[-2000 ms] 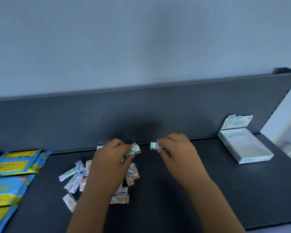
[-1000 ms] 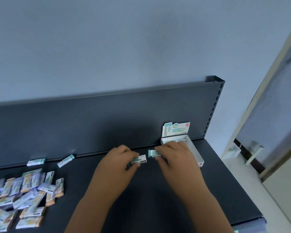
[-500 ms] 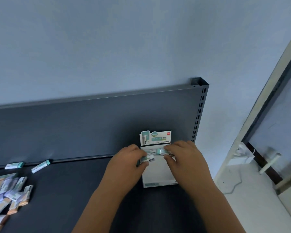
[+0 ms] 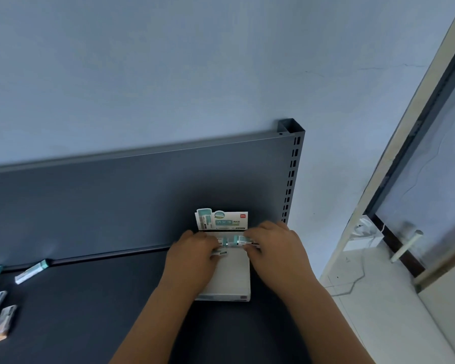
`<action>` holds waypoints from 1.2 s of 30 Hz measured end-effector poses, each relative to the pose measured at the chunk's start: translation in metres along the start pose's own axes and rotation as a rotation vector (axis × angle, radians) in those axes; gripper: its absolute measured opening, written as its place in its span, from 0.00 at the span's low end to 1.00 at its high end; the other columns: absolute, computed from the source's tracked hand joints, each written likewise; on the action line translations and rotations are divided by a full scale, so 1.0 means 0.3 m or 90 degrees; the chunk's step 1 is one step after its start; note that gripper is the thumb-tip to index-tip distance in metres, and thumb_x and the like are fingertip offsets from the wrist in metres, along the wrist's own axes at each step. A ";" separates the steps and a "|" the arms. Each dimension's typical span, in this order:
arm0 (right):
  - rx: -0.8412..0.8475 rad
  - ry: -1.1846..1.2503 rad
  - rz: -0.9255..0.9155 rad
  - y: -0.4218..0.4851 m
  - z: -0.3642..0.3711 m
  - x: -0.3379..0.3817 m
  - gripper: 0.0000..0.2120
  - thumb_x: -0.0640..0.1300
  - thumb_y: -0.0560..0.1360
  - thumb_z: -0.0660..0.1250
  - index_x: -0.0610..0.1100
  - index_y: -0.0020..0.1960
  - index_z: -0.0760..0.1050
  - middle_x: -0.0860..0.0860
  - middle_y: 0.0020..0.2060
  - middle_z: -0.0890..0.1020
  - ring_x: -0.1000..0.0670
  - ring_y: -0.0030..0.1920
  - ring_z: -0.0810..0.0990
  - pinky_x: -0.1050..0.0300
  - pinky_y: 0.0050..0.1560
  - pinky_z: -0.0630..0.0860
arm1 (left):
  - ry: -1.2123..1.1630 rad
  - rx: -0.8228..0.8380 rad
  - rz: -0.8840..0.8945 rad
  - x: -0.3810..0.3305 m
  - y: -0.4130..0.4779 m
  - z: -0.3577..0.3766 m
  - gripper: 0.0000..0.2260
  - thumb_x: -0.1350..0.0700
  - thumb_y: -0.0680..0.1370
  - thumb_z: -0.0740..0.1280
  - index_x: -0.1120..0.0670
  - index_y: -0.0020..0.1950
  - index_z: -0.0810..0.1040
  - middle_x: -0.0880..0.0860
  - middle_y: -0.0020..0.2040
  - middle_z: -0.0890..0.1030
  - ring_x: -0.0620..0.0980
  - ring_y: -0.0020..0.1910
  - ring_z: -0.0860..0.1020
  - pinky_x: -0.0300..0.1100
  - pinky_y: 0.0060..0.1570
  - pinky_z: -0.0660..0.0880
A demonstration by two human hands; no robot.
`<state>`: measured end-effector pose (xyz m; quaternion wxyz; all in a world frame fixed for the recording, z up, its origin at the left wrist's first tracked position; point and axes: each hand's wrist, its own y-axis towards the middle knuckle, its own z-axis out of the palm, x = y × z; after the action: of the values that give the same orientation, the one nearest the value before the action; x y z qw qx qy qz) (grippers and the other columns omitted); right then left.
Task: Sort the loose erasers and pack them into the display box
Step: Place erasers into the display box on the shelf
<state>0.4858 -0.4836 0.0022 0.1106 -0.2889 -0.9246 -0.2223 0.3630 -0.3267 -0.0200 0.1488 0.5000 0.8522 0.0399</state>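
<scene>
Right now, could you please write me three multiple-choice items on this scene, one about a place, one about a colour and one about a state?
1. Where is the display box?
A. At the shelf's right end, against the back panel
B. On the floor
C. At the shelf's left end

2. What colour is the shelf?
A. White
B. Dark grey
C. Yellow

3. What is the state of the two hands?
A. Both empty, lying flat
B. Each pinching erasers over the box
C. One hidden behind the box

Answers:
1 A, the box stands beside the slotted upright.
2 B, the surface and back panel are dark grey.
3 B, the left hand and the right hand each grip erasers over the box's far end.
</scene>
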 end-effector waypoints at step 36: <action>0.097 -0.172 -0.008 0.043 0.151 0.076 0.05 0.40 0.63 0.76 0.47 0.38 0.84 0.50 0.38 0.80 0.46 0.37 0.78 0.58 0.30 0.69 | -0.004 -0.108 0.002 -0.009 -0.019 0.062 0.15 0.72 0.57 0.75 0.56 0.30 0.74 0.52 0.35 0.75 0.52 0.33 0.73 0.38 0.25 0.60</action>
<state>0.4714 -0.4417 -0.0254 0.0054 -0.3013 -0.9470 -0.1114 0.3649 -0.3335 -0.0385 0.1929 0.4868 0.8447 0.1106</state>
